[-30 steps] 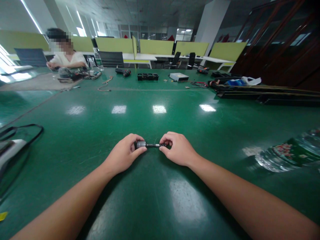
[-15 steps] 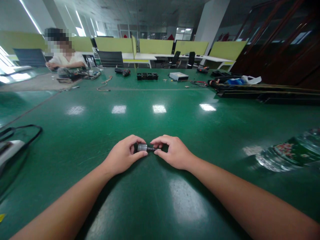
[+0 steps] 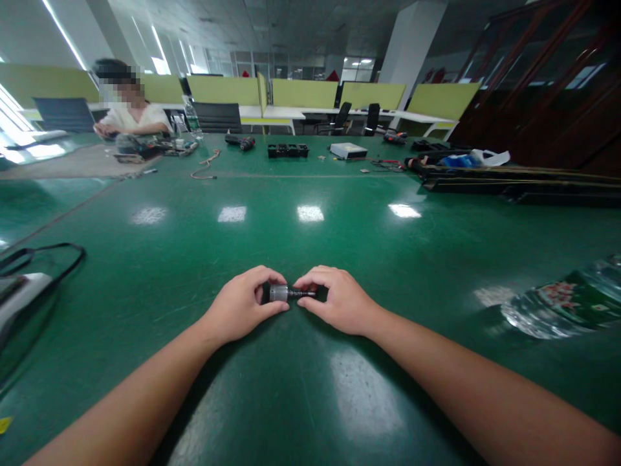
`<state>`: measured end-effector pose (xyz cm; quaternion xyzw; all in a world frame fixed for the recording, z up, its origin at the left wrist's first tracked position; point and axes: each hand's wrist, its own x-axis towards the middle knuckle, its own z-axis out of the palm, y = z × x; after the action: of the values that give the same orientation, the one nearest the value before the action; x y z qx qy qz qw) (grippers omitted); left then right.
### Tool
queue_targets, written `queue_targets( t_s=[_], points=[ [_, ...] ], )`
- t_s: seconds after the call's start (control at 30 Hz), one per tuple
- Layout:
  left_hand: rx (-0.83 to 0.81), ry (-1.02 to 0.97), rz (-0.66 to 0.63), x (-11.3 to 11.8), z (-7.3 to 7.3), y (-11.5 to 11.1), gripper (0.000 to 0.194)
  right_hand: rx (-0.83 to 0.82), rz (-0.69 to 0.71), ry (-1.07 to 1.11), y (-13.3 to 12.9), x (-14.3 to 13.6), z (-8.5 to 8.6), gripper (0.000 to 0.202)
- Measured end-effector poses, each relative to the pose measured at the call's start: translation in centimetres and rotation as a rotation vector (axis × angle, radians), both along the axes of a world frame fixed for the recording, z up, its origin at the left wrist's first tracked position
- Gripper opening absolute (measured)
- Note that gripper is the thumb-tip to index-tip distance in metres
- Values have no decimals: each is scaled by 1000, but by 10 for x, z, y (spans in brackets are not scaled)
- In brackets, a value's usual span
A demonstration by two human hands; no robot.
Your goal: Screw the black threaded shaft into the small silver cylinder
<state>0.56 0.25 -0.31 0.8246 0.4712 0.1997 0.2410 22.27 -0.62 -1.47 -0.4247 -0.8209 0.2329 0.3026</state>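
Note:
A small grey metal cylinder [image 3: 279, 293], much like a little motor, lies sideways low over the green table between my hands. From its right end runs a thin dark ridged shaft [image 3: 299, 294]. My left hand [image 3: 239, 303] grips the cylinder between thumb and curled fingers. My right hand [image 3: 342, 301] closes around the shaft, thumb on the near side and fingertips on the far side. The palm hides the cylinder's left end partly. Whether the piece touches the tabletop, I cannot tell.
A water bottle [image 3: 567, 298] lies on its side at right. At left are a white device [image 3: 24, 294] and a black cable [image 3: 72, 249]. Tools, including a power drill [image 3: 240, 141], and black bars [image 3: 514, 178] lie farther back. A person [image 3: 130, 116] sits far left.
The shaft looks darker now, and its bright tip no longer shows. Both hands stay around the piece with only slight finger movement. The whole view has shifted a little.

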Motion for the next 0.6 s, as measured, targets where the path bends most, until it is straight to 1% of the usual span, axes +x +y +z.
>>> queue_targets(
  t_s=[0.2, 0.43, 0.6],
  points=[
    [-1, -7, -26, -1, -1, 0, 30, 2, 4, -6, 0, 0, 0, 17],
    [7, -13, -16, 0, -1, 0, 28, 33, 31, -49, -1, 1, -2, 21],
    [8, -2, 4, -1, 0, -2, 27, 17, 31, -40, 0, 0, 0, 16]
  ],
)
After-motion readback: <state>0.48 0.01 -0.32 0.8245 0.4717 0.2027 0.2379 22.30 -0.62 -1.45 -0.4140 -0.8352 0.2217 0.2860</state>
